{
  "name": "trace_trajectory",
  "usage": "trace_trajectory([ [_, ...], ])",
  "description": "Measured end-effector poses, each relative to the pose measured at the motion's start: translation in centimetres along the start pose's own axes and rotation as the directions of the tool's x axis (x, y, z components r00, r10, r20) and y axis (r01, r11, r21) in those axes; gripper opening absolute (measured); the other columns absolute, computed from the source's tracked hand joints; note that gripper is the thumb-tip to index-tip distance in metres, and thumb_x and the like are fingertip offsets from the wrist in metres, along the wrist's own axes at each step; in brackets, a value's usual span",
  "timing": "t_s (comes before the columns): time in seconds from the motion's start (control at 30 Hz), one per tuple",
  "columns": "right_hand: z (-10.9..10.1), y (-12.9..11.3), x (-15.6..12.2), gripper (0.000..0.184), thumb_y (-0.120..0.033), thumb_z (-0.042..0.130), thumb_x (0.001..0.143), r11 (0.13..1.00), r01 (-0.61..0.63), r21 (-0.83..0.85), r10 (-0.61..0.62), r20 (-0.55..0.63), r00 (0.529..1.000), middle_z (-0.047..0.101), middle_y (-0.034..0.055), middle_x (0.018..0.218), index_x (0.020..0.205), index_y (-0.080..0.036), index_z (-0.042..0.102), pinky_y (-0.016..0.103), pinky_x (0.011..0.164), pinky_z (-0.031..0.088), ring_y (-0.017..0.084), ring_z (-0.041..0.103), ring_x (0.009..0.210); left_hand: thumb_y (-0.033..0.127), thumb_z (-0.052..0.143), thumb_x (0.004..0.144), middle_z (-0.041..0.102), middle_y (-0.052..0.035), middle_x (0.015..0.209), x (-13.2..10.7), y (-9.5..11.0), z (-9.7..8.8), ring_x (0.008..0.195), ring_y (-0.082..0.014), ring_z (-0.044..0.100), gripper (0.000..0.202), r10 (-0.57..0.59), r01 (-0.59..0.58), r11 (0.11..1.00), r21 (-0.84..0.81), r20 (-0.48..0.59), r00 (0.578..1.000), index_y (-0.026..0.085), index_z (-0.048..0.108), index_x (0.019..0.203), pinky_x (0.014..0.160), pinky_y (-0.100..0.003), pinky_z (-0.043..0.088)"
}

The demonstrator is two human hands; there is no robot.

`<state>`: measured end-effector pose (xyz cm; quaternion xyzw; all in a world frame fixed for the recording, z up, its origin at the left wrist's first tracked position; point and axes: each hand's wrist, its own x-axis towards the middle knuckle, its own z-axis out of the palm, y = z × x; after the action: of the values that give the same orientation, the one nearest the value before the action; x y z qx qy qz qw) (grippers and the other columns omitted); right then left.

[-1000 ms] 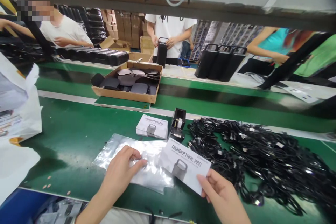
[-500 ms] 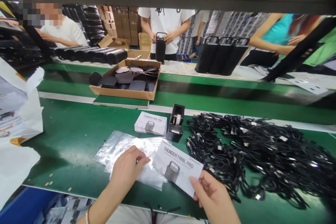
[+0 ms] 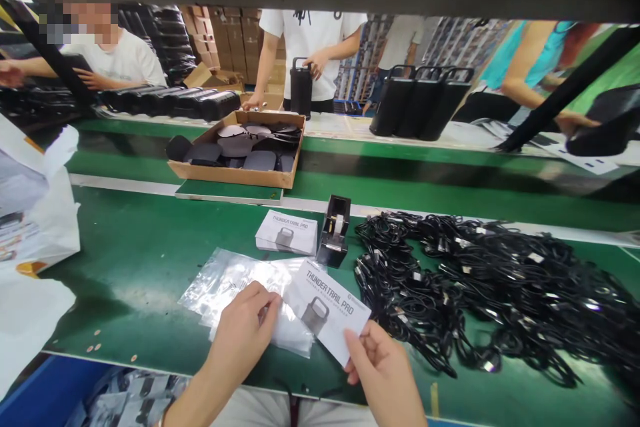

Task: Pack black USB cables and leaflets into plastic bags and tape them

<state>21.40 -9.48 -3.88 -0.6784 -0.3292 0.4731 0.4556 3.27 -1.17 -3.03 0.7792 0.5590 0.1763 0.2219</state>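
My right hand (image 3: 377, 363) grips the lower right corner of a white printed booklet (image 3: 327, 310) marked "Thunder Trail Pro", thumb on top. Its left edge lies over clear plastic bags (image 3: 210, 290) spread on the green table. My left hand (image 3: 250, 320) is closed over these bags, thumb and forefinger pinched at a bag's edge close to the booklet. Exactly how much plastic is between the fingers is hard to see. Just beyond the bags are a stack of matching booklets (image 3: 286, 232) and a black tape dispenser (image 3: 334, 232).
Bundled black cables (image 3: 480, 280) cover the table's right side. A cardboard tray (image 3: 230, 177) of dark rounded pieces stands behind. White packaging (image 3: 45, 213) is at left, above a blue bin (image 3: 55, 387). Across the shelf, co-workers handle black speakers (image 3: 301, 90).
My right hand and the booklet have shifted left, closer to my left hand. My left hand stays over the bags. Across the shelf, the middle co-worker has lowered one hand towards the tray.
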Motion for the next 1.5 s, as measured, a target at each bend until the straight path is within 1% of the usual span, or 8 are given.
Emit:
trace_trajectory([
  [0.37,-0.4,1.1,-0.6,0.045,-0.054,0.056,0.068,0.980,-0.196,0.027,0.176,0.338,0.925,0.049,-0.0017,0.044,0.072,-0.010,0.047,0.013,0.034,0.032,0.005,0.041,0.034,0.028,0.042,0.086,0.053,-0.0026,0.076,-1.4,-0.5,1.4,0.071,-0.0129,0.052,0.018,0.191,-0.201,0.976,-0.086,-0.114,0.975,0.018,0.055,0.080,0.066,-0.023,0.041],
  [0.63,2.1,-3.0,0.9,0.031,-0.039,0.053,0.076,0.984,-0.154,0.088,0.083,0.538,0.839,0.056,0.0037,0.065,0.071,-0.008,0.053,0.022,0.060,0.049,0.008,0.056,0.057,0.034,0.040,0.086,0.050,-0.0013,0.076,-1.6,0.7,-0.2,0.068,-0.0120,0.049,0.021,0.139,-0.102,0.955,-0.278,0.114,0.984,0.020,0.054,0.078,0.062,-0.023,0.040],
  [0.77,4.0,-3.5,2.3,0.011,-0.017,0.047,0.074,0.987,0.079,-0.137,-0.022,0.374,0.927,0.051,-0.0008,0.053,0.066,-0.011,0.051,0.018,0.045,0.039,0.008,0.049,0.045,0.036,0.039,0.087,0.050,-0.0003,0.075,-1.3,1.9,-1.0,0.069,-0.0115,0.048,0.025,0.212,-0.099,0.917,-0.387,0.261,0.942,0.020,0.052,0.072,0.064,-0.023,0.039],
  [0.93,1.2,-4.8,2.7,0.015,-0.015,0.048,0.078,0.701,0.469,-0.538,-0.412,0.231,0.881,0.061,0.0032,0.076,0.077,-0.016,0.063,0.023,0.066,0.040,0.013,0.055,0.071,0.039,0.037,0.087,0.051,-0.0010,0.074,0.0,2.3,-0.2,0.068,-0.0131,0.048,0.026,0.190,-0.098,0.944,-0.316,0.274,0.943,0.019,0.050,0.075,0.064,-0.025,0.038],
  [1.07,-4.5,-6.6,5.4,0.027,-0.019,0.041,0.085,0.443,0.291,-0.848,-0.604,-0.042,0.796,0.057,0.0104,0.100,0.103,-0.016,0.061,0.032,0.078,0.040,0.021,0.050,0.089,0.040,0.035,0.086,0.053,-0.0029,0.075,0.9,1.7,0.8,0.069,-0.0161,0.050,0.028,0.134,-0.091,0.980,-0.175,0.258,0.957,0.019,0.052,0.076,0.064,-0.028,0.038],
  [1.23,-8.4,-7.6,10.5,0.031,-0.014,0.057,0.075,0.149,0.208,-0.967,-0.615,0.074,0.785,0.052,0.0149,0.112,0.105,-0.017,0.063,0.041,0.080,0.038,0.030,0.044,0.102,0.040,0.036,0.085,0.055,-0.0028,0.074,1.0,1.8,1.0,0.067,-0.0163,0.050,0.028,0.093,-0.055,0.985,-0.163,0.237,0.967,0.020,0.053,0.077,0.063,-0.028,0.038],
  [1.37,-8.6,-7.4,11.5,0.016,-0.025,0.053,0.080,0.185,0.294,-0.938,-0.651,0.107,0.751,0.059,0.0068,0.104,0.088,-0.021,0.067,0.038,0.084,0.037,0.024,0.046,0.104,0.041,0.036,0.084,0.054,-0.0021,0.073,0.9,1.7,0.9,0.065,-0.0155,0.049,0.028,0.056,-0.011,0.980,-0.199,0.222,0.973,0.020,0.053,0.077,0.062,-0.027,0.037],
  [1.5,-8.5,-7.0,8.5,0.023,-0.033,0.051,0.082,0.583,0.458,-0.671,-0.712,-0.149,0.687,0.061,0.0065,0.096,0.084,-0.015,0.064,0.031,0.082,0.039,0.017,0.053,0.091,0.043,0.037,0.084,0.053,-0.0018,0.074,1.0,1.1,0.9,0.067,-0.0144,0.048,0.028,0.038,0.040,0.953,-0.300,0.250,0.967,0.019,0.052,0.079,0.064,-0.027,0.038],
])
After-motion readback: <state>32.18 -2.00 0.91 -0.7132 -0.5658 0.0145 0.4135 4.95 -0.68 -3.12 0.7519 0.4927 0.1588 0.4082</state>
